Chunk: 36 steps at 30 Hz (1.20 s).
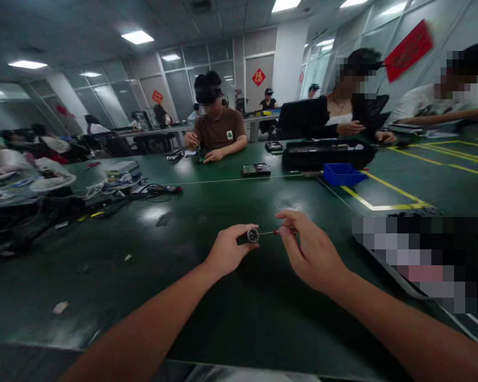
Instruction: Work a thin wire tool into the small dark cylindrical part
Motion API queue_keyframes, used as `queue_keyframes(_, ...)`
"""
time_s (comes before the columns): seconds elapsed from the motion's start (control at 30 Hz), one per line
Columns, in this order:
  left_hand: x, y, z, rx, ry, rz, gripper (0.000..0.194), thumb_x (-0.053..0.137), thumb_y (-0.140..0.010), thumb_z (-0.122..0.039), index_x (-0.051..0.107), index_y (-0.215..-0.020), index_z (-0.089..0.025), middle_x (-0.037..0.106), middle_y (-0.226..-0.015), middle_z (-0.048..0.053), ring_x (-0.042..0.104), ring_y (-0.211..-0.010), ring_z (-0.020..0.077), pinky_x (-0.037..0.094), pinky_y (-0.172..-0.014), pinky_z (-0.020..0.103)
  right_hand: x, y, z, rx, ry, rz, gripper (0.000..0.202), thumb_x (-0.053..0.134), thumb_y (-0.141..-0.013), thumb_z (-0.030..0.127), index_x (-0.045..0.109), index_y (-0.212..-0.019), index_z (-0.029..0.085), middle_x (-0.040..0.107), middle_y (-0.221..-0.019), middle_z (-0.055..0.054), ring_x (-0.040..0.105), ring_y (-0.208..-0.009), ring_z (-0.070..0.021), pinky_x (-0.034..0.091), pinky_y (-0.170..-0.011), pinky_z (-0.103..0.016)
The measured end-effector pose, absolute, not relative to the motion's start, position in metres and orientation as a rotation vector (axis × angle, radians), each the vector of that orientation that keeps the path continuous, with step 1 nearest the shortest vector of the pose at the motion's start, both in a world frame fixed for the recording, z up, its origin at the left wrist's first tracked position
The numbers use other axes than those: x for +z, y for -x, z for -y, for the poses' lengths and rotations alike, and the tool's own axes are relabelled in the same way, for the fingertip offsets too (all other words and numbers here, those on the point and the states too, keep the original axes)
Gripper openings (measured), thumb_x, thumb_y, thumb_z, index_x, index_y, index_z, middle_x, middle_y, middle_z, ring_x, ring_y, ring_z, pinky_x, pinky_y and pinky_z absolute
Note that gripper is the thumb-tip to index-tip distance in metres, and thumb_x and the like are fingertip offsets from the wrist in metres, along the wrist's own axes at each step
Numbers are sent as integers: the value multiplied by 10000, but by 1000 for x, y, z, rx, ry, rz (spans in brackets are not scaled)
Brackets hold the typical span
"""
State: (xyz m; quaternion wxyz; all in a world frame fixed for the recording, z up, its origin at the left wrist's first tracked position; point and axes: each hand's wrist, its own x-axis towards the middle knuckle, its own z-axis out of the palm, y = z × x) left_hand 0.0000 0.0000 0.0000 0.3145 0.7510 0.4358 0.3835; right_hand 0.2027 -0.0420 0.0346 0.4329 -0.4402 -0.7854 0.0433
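Just above the green table, my left hand (228, 248) grips a small black cylindrical device (248, 236). Its round, metal-rimmed end faces me. My right hand (308, 246) pinches the red handle of a thin screwdriver (271, 232) between thumb and fingers. The screwdriver's shaft points left and reaches the side of the black device. I cannot make out the exact spot where the tip meets it.
On the green table (143, 286), cables (131, 188) lie at the left. A blue bin (343, 174) and a black tray (329, 155) stand at the back right, near a hard drive (256, 169). Across the table sits a person in brown (220, 127); others sit to the right.
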Motion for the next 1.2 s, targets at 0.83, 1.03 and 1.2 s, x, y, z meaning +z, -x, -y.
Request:
queue_keyframes(0.83,2,6,2,982,-2077,-1134,421,760,-811,-234,663,-1216,-296,681,-1148,16,609,-1088,215,443,-974,360,24,-208,17,847,1062,1157,256,596,-911,473,635,-904,220,661,-812,-22,633,-728,-171,522,-703,-331)
queue_keyframes(1.03,1,5,2,996,-2086,-1127,427,769,-803,-227,663,-1210,-300,682,-1122,9,612,-1060,202,442,-945,339,26,-205,29,585,1109,1447,230,512,-970,428,612,-961,221,676,-822,-27,654,-745,-176,519,-702,-324)
queue_keyframes(1.2,0,5,1,976,-2102,-1141,431,778,-796,-235,666,-1208,-292,687,-1116,15,612,-1056,208,444,-944,344,27,-207,31,500,1147,1576,244,523,-962,439,635,-972,222,716,-816,-30,693,-736,-190,526,-678,-320)
